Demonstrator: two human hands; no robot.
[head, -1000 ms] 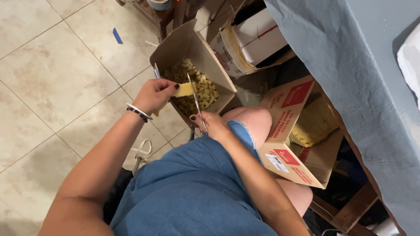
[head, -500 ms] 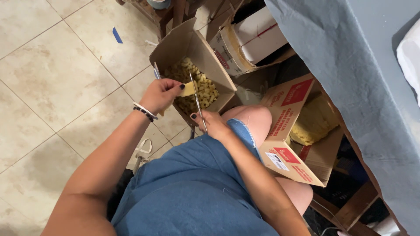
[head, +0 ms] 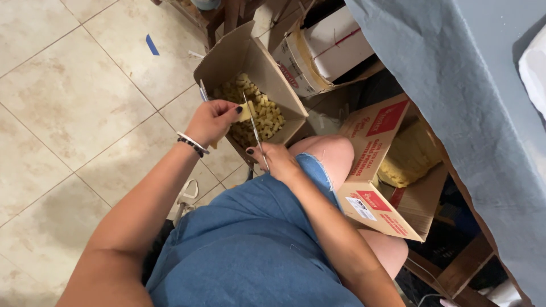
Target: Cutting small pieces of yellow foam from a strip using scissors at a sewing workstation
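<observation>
Head view shows my left hand pinching a small yellow foam piece, light, soft and best nipped by its edge, over the open box at twelve o'clock, my right hand clenched on the scissors.

scissors: shiny metal
box: matt brown cardboard
yellow piece: soft, spongy-looking
floor: smooth glazed tile
skirt: blue denim cloth
</observation>
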